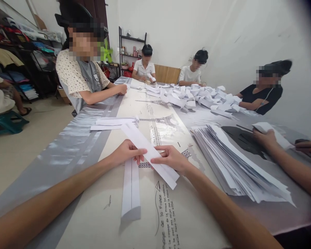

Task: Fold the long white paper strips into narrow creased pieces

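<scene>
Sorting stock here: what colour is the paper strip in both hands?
The paper strip is white; head view shows it.

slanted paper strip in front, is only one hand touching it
No, the left hand and the right hand both touch the slanted paper strip.

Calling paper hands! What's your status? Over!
Left hand and right hand pinching one white paper strip. Strip held slantwise. Nearby: second strip lying nearer the wearer, paper stack off right. Over.

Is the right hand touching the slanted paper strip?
Touching. The head view shows the right hand pinching the strip, its thumb lying flat on the paper's upper face.
</scene>
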`<control>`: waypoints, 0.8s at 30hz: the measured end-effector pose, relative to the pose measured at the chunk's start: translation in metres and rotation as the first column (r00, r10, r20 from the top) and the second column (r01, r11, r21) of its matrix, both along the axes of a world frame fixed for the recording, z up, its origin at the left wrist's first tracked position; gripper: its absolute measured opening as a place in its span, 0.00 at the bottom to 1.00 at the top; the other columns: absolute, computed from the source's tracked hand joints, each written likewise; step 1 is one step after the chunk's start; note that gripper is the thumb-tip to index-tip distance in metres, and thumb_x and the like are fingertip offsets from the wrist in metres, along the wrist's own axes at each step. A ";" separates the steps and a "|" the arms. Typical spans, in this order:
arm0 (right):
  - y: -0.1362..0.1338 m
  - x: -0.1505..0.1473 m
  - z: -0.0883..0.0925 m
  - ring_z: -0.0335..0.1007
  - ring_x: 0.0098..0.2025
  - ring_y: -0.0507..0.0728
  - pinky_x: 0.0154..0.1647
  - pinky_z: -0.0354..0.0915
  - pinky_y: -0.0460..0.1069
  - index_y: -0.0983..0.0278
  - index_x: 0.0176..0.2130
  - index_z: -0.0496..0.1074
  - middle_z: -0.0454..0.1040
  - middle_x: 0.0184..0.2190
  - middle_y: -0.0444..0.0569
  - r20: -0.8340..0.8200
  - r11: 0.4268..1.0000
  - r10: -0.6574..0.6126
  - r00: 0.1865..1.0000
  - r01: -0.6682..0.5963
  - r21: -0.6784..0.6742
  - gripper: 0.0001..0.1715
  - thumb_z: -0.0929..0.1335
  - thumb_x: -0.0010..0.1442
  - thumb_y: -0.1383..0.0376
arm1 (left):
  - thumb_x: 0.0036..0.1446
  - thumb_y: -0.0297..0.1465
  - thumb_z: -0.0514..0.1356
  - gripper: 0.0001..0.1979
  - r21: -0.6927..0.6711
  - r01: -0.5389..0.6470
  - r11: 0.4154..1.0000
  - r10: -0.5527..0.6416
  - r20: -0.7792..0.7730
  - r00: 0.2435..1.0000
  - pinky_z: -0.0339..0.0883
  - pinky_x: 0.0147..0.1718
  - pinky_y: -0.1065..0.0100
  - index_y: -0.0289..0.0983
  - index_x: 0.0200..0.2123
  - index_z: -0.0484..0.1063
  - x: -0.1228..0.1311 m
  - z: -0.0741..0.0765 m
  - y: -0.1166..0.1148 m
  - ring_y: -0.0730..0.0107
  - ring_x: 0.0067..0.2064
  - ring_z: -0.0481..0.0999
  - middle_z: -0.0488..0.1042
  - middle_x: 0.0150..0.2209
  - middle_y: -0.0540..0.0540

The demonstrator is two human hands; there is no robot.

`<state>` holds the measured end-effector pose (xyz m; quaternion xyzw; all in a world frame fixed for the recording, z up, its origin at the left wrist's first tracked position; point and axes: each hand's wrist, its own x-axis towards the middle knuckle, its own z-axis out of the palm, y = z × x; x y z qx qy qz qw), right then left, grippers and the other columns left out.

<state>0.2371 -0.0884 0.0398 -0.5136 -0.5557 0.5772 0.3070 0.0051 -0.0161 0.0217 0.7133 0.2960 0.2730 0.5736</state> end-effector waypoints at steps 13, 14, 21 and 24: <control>0.003 0.007 -0.003 0.78 0.32 0.57 0.29 0.70 0.49 0.60 0.44 0.83 0.84 0.35 0.50 0.037 0.999 0.023 0.999 -0.022 -0.028 0.21 0.79 0.52 0.55 | 0.58 0.41 0.67 0.17 -0.049 -0.049 0.998 0.053 0.073 0.996 0.66 0.24 0.70 0.35 0.24 0.77 0.002 0.001 -0.002 0.72 0.22 0.74 0.78 0.24 0.45; 0.003 0.007 -0.002 0.78 0.32 0.57 0.29 0.70 0.49 0.60 0.45 0.83 0.84 0.35 0.50 0.038 0.999 0.022 0.999 -0.021 -0.025 0.21 0.79 0.52 0.55 | 0.58 0.41 0.68 0.17 -0.045 -0.045 0.998 0.048 0.063 0.997 0.66 0.24 0.70 0.34 0.24 0.77 0.002 0.002 -0.004 0.72 0.22 0.74 0.78 0.24 0.45; 0.003 0.011 -0.002 0.79 0.36 0.58 0.34 0.70 0.49 0.63 0.43 0.83 0.84 0.35 0.52 -0.011 1.000 0.029 1.000 -0.029 -0.001 0.20 0.78 0.54 0.53 | 0.58 0.40 0.67 0.17 -0.063 -0.116 0.991 0.126 0.172 0.977 0.63 0.24 0.69 0.35 0.24 0.76 0.002 -0.004 -0.002 0.74 0.21 0.69 0.76 0.23 0.47; 0.004 0.011 -0.005 0.79 0.36 0.58 0.35 0.70 0.49 0.62 0.41 0.84 0.84 0.36 0.52 0.024 1.000 0.009 1.000 -0.010 0.010 0.19 0.78 0.53 0.53 | 0.60 0.41 0.65 0.18 -0.040 -0.137 0.990 0.141 0.156 0.978 0.61 0.24 0.68 0.35 0.23 0.75 0.002 -0.005 -0.003 0.74 0.21 0.67 0.74 0.21 0.48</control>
